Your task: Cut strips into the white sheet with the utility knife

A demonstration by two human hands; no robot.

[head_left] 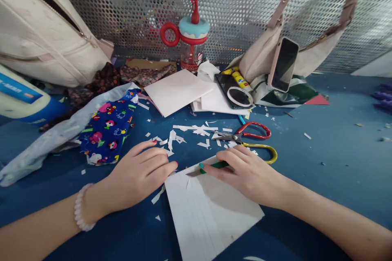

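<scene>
White paper beneath green knife, crosswise in right hand, tip leftward.

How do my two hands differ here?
The right hand grips a green-handled knife; the left hand shows no tool. The left wrist wears a beaded bracelet; the right wrist is bare. The right hand is over the white sheet; the left hand beside it. Both show their backs.
</scene>
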